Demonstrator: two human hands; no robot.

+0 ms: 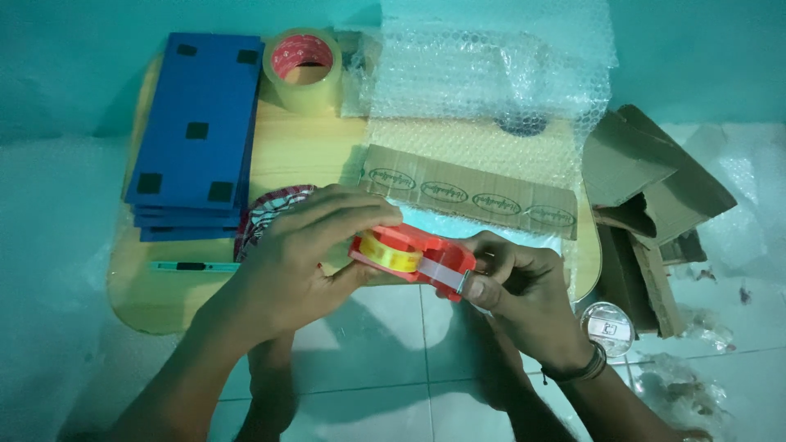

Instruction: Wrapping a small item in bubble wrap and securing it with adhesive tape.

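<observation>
While the red tape dispenser (413, 254) lies crosswise between both hands above the low wooden table (295, 151), its cutter end points toward the right hand (516, 282). The left hand (315, 245) is closed around the dispenser body; the right fingertips (479, 288) pinch the tape end.

Tape dispenser (413, 254): glossy red plastic, with a yellowish glossy tape roll inside. Big tape roll (304, 70): shiny tan film on a paper core. Low table (295, 151): smooth pale wood. Blue boards (196, 123): matt, look like foam. Bubble wrap (483, 65): clear, bumpy plastic. Cardboard strip (467, 192): matt brown paper. Floor tiles (368, 360): glossy.
</observation>
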